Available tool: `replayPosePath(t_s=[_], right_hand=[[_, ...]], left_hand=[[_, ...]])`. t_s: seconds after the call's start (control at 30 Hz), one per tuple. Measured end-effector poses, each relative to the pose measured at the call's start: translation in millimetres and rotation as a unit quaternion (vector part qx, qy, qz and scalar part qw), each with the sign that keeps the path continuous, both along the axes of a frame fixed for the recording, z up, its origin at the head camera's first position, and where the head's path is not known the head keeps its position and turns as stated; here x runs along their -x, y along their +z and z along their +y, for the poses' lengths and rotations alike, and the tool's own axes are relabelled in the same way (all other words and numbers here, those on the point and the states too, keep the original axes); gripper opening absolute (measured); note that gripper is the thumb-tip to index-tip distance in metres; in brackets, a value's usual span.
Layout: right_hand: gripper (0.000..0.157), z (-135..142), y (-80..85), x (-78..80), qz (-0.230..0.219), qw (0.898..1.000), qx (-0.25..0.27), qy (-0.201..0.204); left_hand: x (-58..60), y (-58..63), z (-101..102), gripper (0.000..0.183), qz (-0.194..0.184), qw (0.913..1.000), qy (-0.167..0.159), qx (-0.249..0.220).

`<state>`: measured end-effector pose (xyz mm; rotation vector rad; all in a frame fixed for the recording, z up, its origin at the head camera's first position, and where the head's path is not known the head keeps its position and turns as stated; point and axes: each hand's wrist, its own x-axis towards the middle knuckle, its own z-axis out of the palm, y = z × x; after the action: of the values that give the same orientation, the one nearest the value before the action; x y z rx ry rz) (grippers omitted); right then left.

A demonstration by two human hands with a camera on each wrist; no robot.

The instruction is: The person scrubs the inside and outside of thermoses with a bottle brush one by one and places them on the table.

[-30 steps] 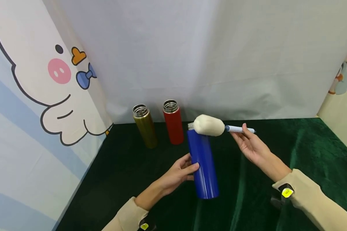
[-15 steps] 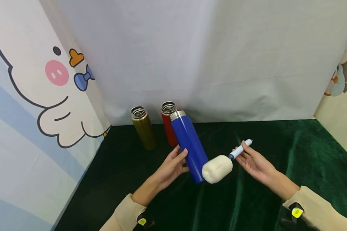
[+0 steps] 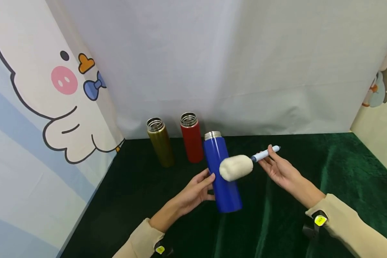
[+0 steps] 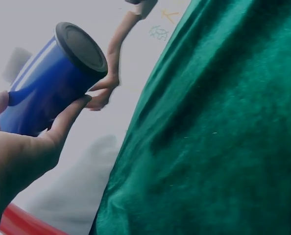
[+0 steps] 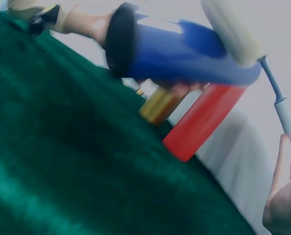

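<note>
A blue steel bottle [image 3: 227, 197] without a lid is held in the air, its mouth tilted slightly left and away. My left hand [image 3: 193, 191] grips its middle from the left, thumb in front. The bottle's dark base [image 4: 82, 46] shows in the left wrist view. In my right hand [image 3: 282, 170] is the pale blue handle of a bottle brush [image 3: 236, 167], pinched between thumb and fingers. The brush's thick white soft head crosses the bottle's side about halfway up. In the right wrist view, the white head [image 5: 233, 34] lies along the blue bottle [image 5: 184, 54]; contact is hard to tell.
A gold bottle [image 3: 162, 148] and a red bottle [image 3: 192, 143], both lidless, stand behind and left of the blue one. Dark green cloth [image 3: 309, 154] covers the table. A pale curtain [image 3: 261, 71] hangs along its back edge, and a printed panel [image 3: 25, 143] stands at left.
The brush head has gone from the bottle's mouth down to its lower end, then back up to the middle. The bottle tipped further left, then came back more upright.
</note>
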<state>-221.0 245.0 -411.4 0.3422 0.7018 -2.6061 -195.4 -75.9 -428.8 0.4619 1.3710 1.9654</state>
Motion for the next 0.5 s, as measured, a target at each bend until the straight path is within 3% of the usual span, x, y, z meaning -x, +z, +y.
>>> replayPosePath(t_s=[0.27, 0.4, 0.5], right_hand=[[0.068, 4.4, 15.7, 9.1, -0.019, 0.988, 0.136, -0.064], [0.060, 9.2, 11.0, 2.8, -0.029, 0.989, 0.134, -0.059], [0.053, 12.0, 4.5, -3.8, -0.030, 0.994, 0.098, -0.043]], left_hand=[[-4.6, -3.6, 2.4, 0.063, -0.019, 0.9995, -0.020, 0.015], [-1.8, -4.2, 1.9, 0.062, -0.005, 0.9998, -0.009, 0.017], [1.4, -3.6, 1.3, 0.059, 0.003, 0.9998, 0.006, 0.019]])
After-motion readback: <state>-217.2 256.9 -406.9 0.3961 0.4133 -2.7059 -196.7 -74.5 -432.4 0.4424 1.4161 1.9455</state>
